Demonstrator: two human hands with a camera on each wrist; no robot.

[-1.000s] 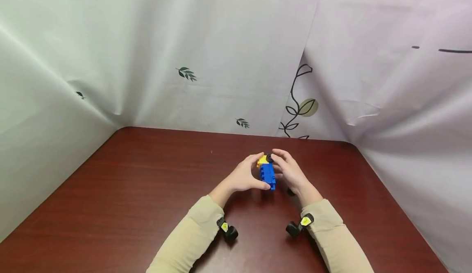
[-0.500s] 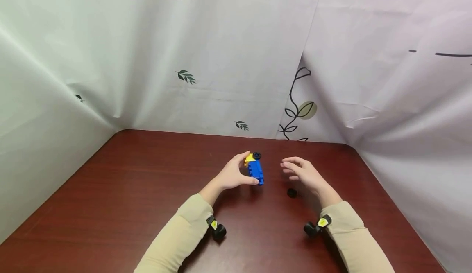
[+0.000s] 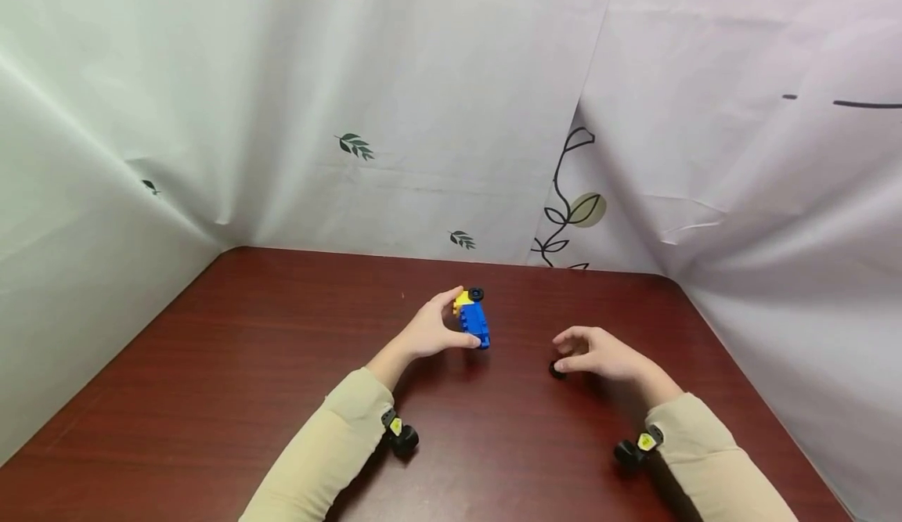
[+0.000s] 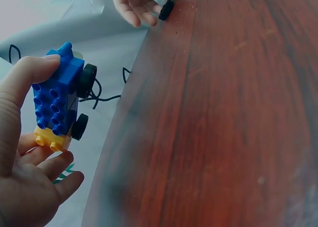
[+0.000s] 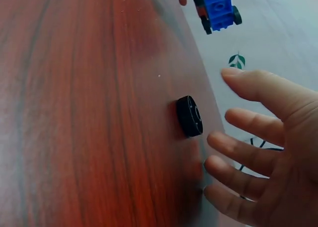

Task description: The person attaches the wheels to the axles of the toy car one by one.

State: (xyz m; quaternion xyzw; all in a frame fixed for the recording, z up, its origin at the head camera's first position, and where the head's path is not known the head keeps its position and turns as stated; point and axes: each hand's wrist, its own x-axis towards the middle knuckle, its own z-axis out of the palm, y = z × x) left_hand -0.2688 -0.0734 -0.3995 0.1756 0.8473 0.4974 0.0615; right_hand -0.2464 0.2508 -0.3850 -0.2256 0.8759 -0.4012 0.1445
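My left hand [image 3: 426,329] grips a small toy car [image 3: 474,322] of blue and yellow building bricks, tipped on end above the table. In the left wrist view the thumb presses its blue end, fingers lie at the yellow end, and two black wheels [image 4: 86,81] show along one side. A loose black wheel [image 5: 189,116] lies on the table, with its hubbed face turned toward my right hand [image 5: 283,147]. That hand's fingers are spread and hold nothing. From the head view its thumb overlaps the wheel's edge.
Both hands work over a dark red-brown wooden table [image 3: 296,350]. A white cloth [image 3: 423,115] printed with leaves hangs behind it and along the sides. Each sleeved wrist carries a small black camera [image 3: 404,440].
The hands have drawn apart. My right hand has left the toy car and moved right and down to the loose wheel; my left hand has carried the car left.
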